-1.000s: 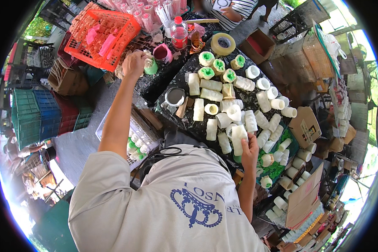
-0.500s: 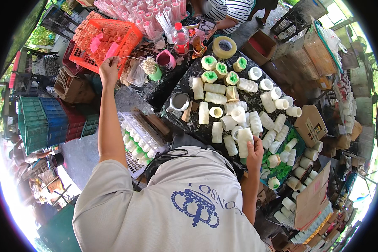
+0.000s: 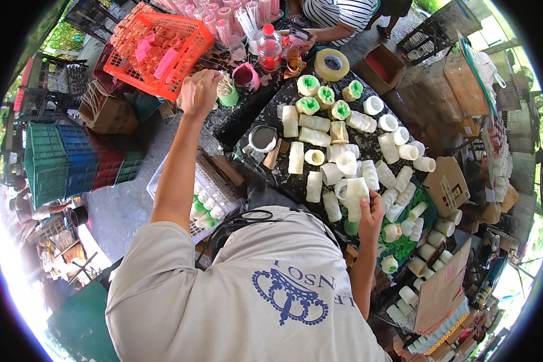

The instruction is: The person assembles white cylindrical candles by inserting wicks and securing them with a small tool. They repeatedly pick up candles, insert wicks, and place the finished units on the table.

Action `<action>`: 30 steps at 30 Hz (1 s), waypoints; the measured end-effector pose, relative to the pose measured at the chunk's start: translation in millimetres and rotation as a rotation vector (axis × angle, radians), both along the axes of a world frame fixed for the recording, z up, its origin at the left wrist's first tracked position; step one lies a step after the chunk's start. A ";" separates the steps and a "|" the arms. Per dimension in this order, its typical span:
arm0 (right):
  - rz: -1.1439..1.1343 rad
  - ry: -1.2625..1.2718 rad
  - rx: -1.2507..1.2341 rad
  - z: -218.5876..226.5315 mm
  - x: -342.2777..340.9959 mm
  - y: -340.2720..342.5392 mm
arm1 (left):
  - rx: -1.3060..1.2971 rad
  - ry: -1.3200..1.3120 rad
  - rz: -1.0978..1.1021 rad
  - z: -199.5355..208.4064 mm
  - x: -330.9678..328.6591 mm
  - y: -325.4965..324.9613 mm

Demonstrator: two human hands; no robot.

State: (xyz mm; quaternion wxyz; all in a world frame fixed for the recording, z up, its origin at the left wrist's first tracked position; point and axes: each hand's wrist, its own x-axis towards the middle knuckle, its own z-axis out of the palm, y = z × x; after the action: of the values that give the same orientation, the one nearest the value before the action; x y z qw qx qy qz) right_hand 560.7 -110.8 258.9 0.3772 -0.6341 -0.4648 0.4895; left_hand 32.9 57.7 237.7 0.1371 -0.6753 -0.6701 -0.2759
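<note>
— Start at your left. What is there?
— Counting from the middle of my view, a bright orange slatted plastic basket point(image 3: 140, 83) with orange and pink pieces in it sits between ten and eleven o'clock. Around eleven is my bare left hand point(image 3: 201, 93), beside a bundle of thin pale strands point(image 3: 224, 83) standing in a light green cup point(image 3: 229, 98).
— Is anything pinched there?
— I cannot tell. My fingers are drawn close together, but no strand shows plainly between them.
— And further right?
— At half past eleven, a pink cup with a dark inside point(image 3: 246, 76). At one, short cream-coloured cylinders with green hollows point(image 3: 326, 95) stand on a black, spattered table point(image 3: 288, 95). Just past three is a smooth white wax-like cylinder point(image 3: 356, 196), raised over its neighbours.
— Who has that one?
— My bare right hand point(image 3: 371, 216), toward four o'clock, grasps it by its right side, fingers parted only as far as its thickness asks.
— Which step is this?
— I judge it a left-hand step: getting a strand from the bundle while my right holds the cylinder ready.
— What does the next move call for?
— A fine fingertip pinch at eleven, I'd say, without dragging out other strands, and a light, steady hold at three.
</note>
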 end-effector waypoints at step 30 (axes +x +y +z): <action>0.040 0.022 -0.062 -11.5 -4.7 7.6 | -0.515 -0.206 -0.051 -43.7 -62.8 66.3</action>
State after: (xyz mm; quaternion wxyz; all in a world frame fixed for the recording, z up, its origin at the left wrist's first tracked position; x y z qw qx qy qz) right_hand 555.9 -103.2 247.3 0.3528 -0.6307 -0.4578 0.5178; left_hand -30.0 124.1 194.0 -0.1151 -0.6727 -0.7115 -0.1671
